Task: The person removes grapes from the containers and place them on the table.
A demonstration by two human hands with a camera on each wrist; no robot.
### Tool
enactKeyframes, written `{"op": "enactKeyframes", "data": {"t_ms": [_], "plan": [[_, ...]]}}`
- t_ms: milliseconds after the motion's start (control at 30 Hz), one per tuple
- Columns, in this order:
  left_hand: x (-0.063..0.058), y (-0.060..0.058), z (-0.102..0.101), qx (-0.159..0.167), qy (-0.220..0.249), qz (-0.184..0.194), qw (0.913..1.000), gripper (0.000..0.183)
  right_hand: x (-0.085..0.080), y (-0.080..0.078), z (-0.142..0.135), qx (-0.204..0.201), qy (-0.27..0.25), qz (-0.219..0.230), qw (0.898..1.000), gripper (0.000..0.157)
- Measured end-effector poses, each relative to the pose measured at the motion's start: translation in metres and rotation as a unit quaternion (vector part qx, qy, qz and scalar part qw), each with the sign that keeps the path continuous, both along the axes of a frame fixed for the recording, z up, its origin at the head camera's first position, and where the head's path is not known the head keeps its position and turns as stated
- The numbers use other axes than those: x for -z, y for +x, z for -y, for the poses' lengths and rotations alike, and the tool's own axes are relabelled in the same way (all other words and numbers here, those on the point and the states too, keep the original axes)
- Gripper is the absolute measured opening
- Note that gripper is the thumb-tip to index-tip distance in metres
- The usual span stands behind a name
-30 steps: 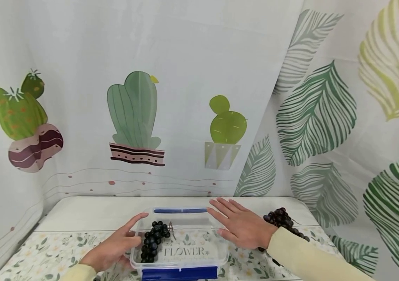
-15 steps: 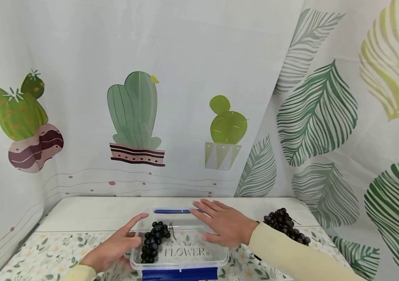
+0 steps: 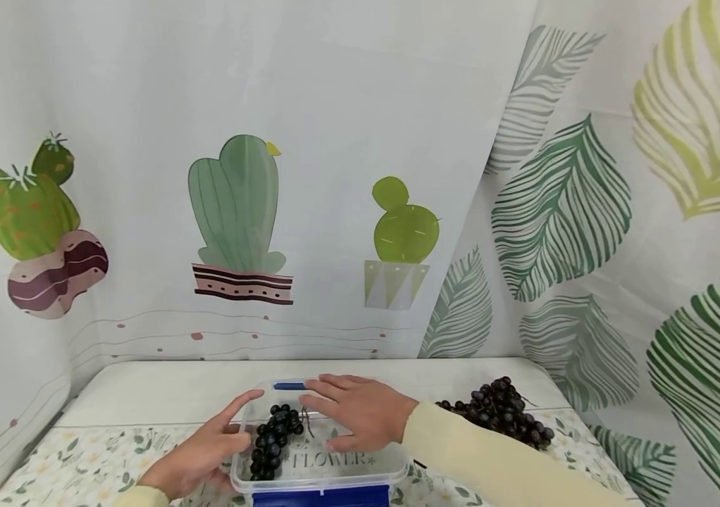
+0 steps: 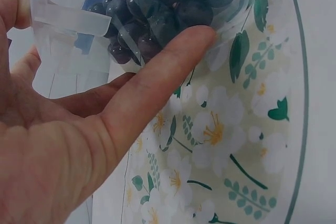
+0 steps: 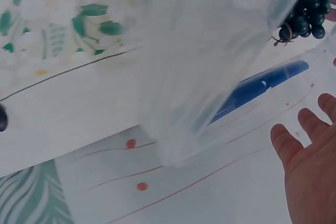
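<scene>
A clear plastic box with blue latches sits on the table, "FLOWER" lettering showing through its base. Inside, at its left, lies a bunch of dark grapes. My left hand is at the box's left wall, index finger extended along the far corner; in the left wrist view its straight finger lies along the wall beside the grapes. Spread over the box's right and middle part is my right hand, palm down, holding nothing. It hides part of the far blue latch.
More dark grapes are heaped at the table's right, partly behind the right sleeve. A floral cloth covers the near part of the white table. A cactus-printed curtain hangs behind.
My right hand has moved left, from the box's right edge to over its middle. More of the grape heap at right shows. My left hand and the box have stayed put.
</scene>
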State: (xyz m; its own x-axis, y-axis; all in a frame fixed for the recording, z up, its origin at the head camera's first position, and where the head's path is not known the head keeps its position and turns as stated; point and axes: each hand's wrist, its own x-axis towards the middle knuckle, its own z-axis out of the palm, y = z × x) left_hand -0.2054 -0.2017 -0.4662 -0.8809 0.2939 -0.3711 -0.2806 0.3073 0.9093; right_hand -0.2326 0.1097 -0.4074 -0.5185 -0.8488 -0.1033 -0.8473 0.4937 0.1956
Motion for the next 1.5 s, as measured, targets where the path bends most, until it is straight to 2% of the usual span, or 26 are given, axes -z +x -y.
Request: {"op": "enactKeyframes", "data": {"t_ms": [300, 467, 700, 933, 1200, 1500], "plan": [[-0.001, 0.001, 0.000, -0.005, -0.011, 0.005, 0.9999, 0.087, 0.002, -0.005, 0.035, -0.030, 0.042, -0.019, 0.999, 0.085], [-0.003, 0.000, -0.002, -0.006, -0.014, 0.009, 0.9998, 0.085, 0.002, -0.006, 0.048, -0.045, 0.061, -0.048, 0.996, 0.087], [-0.003, -0.001, -0.001, 0.009, -0.001, 0.010, 0.9999, 0.085, 0.006, -0.007, 0.059, -0.057, 0.080, -0.052, 0.994, 0.088], [-0.002, -0.002, 0.001, 0.007, 0.005, 0.014, 0.9999, 0.083, 0.009, -0.010, 0.071, -0.061, 0.099, -0.053, 0.992, 0.088], [0.002, 0.000, 0.006, 0.032, 0.027, 0.018, 0.9990, 0.085, 0.020, -0.011, 0.084, -0.081, 0.101, -0.051, 0.990, 0.082], [-0.006, -0.001, 0.006, 0.031, 0.031, 0.016, 0.9989, 0.085, 0.025, -0.016, 0.090, -0.079, 0.123, -0.067, 0.987, 0.079]]}}
